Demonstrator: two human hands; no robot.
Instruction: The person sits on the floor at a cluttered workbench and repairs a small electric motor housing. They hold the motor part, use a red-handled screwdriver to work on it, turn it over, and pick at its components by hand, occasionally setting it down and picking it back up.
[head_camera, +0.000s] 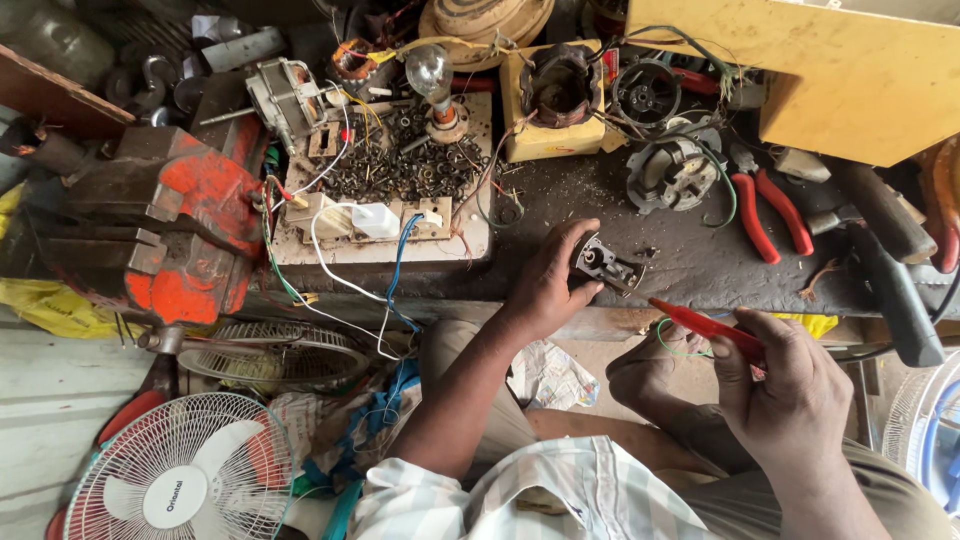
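Left hand (548, 285) pinches a small switch block (607, 267) on the worktop (690, 255), right hand (790, 385) grips a red probe (700, 325), tip nearing contacts, steady aim needed.

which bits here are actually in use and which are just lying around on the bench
In use:
- small dark switch part, held in the left hand
- red probe, held in the right hand
- thin green wire, looping by the probe

Lying about:
- red pliers
- light bulb on the board
- orange vise
- white fan on the floor
- motor parts
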